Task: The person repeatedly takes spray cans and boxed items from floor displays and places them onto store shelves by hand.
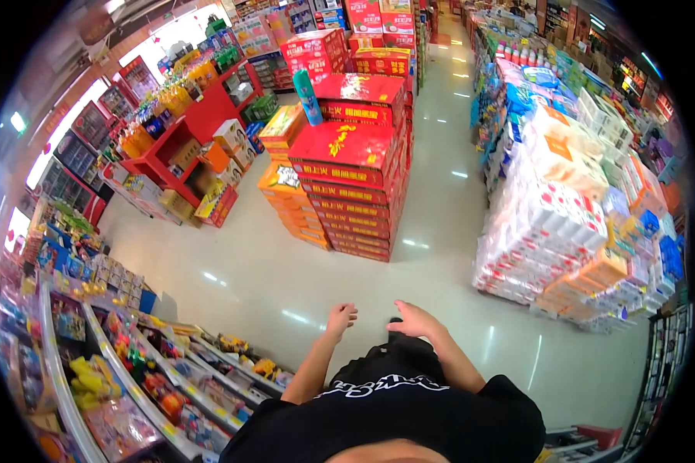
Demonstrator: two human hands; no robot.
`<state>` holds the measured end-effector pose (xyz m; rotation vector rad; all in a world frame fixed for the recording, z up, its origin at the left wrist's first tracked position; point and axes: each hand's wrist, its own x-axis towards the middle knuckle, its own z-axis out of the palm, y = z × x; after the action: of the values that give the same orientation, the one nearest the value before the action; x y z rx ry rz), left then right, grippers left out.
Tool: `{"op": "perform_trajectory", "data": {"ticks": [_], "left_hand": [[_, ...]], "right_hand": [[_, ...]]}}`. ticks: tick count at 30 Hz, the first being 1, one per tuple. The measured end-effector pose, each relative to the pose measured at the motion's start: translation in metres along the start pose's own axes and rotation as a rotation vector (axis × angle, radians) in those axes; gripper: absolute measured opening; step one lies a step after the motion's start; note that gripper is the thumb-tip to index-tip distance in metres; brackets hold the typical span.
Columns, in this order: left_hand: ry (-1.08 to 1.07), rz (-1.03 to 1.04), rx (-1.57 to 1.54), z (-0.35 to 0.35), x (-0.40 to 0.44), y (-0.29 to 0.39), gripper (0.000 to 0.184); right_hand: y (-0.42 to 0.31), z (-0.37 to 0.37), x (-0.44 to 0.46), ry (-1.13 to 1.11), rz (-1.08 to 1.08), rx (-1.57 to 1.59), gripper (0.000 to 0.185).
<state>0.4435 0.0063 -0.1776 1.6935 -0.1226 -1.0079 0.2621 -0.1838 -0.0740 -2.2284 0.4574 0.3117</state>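
Observation:
In front of my body, above the pale floor, my left hand (341,318) is held out with its fingers loosely bent and apart, and nothing shows in it. My right hand (414,319) hovers a little to the right, thumb out and fingers partly stretched, with no object visible in it. Neither hand touches anything. Ahead of them stands a tall stack of red drink cartons (346,147) with yellow lettering. A teal spray can (306,97) stands upright by its upper left side, and orange cartons (282,181) are piled against its left.
Wrapped tissue packs (544,224) form a large pile on the right. Shelves of toys and small packets (154,378) run along the lower left. A red display stand (185,131) with bottles is at the back left. Shiny floor (440,162) runs between the stacks.

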Motion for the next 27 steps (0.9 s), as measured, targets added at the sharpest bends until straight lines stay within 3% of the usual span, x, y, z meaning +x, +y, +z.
{"op": "perform_trajectory", "data": {"ticks": [4,7,11,17,20,24,25,27], "left_hand": [[0.051,0.021,0.081,-0.013,0.061,0.060,0.039],[0.087,0.085,0.042,-0.030,0.108,0.104,0.039],[0.153,0.197,0.002,-0.054,0.184,0.182,0.040],[0.202,0.527,-0.018,-0.093,0.325,0.310,0.036],[0.256,0.643,-0.051,-0.117,0.415,0.408,0.038],[0.341,0.809,0.019,-0.128,0.476,0.496,0.057],[0.329,0.735,0.004,-0.132,0.494,0.511,0.075],[0.285,0.851,0.035,-0.137,0.538,0.517,0.084]], "right_hand": [[0.001,-0.078,0.101,0.073,-0.068,-0.025,0.082],[-0.015,-0.124,0.152,0.220,-0.243,0.014,0.079],[-0.028,-0.163,0.225,0.165,-0.176,0.403,0.069],[-0.044,-0.207,0.348,0.245,-0.199,0.574,0.057],[-0.069,-0.260,0.445,0.330,-0.252,0.534,0.050],[-0.101,-0.323,0.550,0.470,-0.356,0.494,0.050],[-0.111,-0.337,0.574,0.532,-0.378,0.453,0.052],[-0.131,-0.358,0.614,0.582,-0.366,0.478,0.060]]}}
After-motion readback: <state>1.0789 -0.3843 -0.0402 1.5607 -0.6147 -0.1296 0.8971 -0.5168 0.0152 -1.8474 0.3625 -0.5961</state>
